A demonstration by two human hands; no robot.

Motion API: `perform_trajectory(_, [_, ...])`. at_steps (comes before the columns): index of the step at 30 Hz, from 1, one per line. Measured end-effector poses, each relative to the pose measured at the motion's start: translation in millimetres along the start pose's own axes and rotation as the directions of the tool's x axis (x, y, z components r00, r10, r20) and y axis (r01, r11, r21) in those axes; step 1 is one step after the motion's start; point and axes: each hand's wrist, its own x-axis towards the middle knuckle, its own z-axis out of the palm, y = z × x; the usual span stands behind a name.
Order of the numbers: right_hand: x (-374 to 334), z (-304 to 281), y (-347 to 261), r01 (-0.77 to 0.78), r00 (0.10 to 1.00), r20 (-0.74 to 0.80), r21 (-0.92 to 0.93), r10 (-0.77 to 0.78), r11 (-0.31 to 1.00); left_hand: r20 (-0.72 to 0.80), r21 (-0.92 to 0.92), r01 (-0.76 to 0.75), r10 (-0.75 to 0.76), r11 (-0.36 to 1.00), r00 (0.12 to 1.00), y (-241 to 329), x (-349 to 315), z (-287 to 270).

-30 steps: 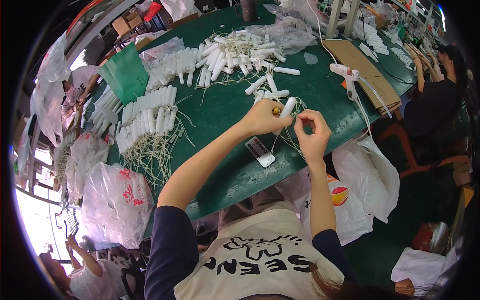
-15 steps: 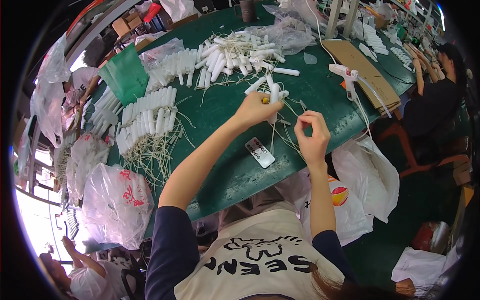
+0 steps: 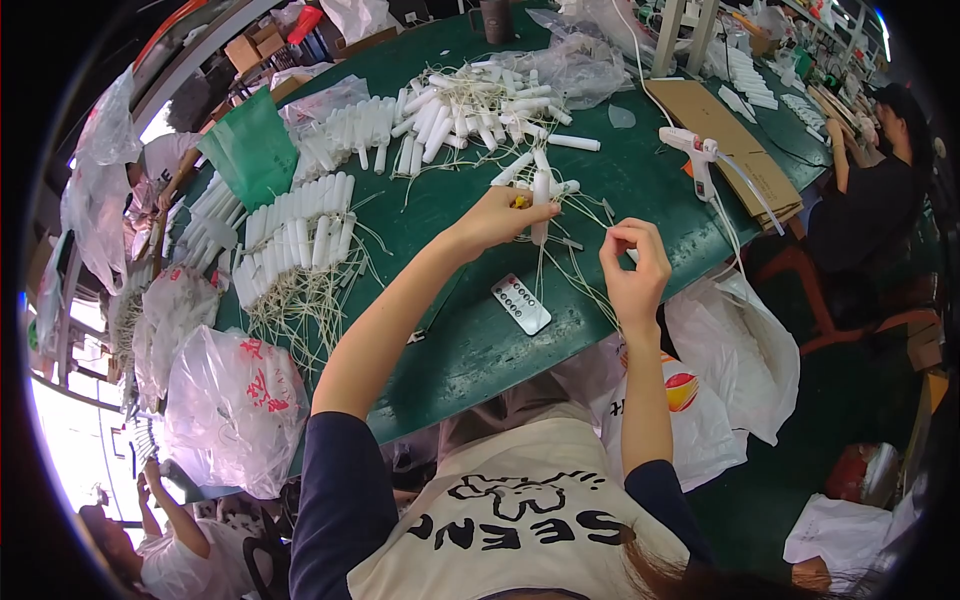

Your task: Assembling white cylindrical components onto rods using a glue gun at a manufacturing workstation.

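Observation:
My left hand [image 3: 492,220] is closed around a white tube [image 3: 541,208], which stands upright between thumb and fingers. A small yellow piece [image 3: 520,202] shows in the same hand; its kind is unclear. My right hand [image 3: 638,262] pinches the end of a thin pale cord [image 3: 588,215] that runs toward the tube. More pale cords [image 3: 585,282] hang below, between the hands and the table edge. Under the tube, a flat white remote control [image 3: 521,305] with dark round buttons lies on the green table [image 3: 465,360].
A heap of white tubes with cords [image 3: 470,108] lies beyond my hands; bundled rows [image 3: 295,235] lie to the left. On the right are a glue gun [image 3: 695,150] and flat cardboard [image 3: 725,140]. Plastic bags [image 3: 235,410] hang at the edge. Co-workers sit on both sides.
My left hand and the tube have shifted slightly left. My right hand has moved a little to the right, still pinched, widening the gap between the hands.

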Motion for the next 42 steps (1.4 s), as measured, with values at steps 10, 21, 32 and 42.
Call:
perform_trajectory(10, [-1.0,0.2,-1.2,0.006,1.000,0.018,-0.020,-0.006,1.000,-0.101,0.219,-0.136,0.161,0.966,0.982,1.3,2.8,-0.2])
perform_trajectory(21, [-9.8,-9.8,11.3,-0.020,0.979,0.197,-0.151,0.050,0.988,-0.103,0.117,-0.334,0.346,0.935,0.933,51.1,-29.3,-23.3])
perform_trajectory(32, [5.3,-39.1,-57.3,-0.529,0.822,0.456,0.391,0.341,0.753,0.054,0.293,-0.627,0.642,0.722,0.765,78.3,-151.7,-23.0])
perform_trajectory(42, [-18.6,-44.8,-86.4,-0.811,0.493,0.867,0.428,0.074,0.399,0.442,0.867,-0.420,0.803,-0.267,0.401,56.8,-220.8,29.2])
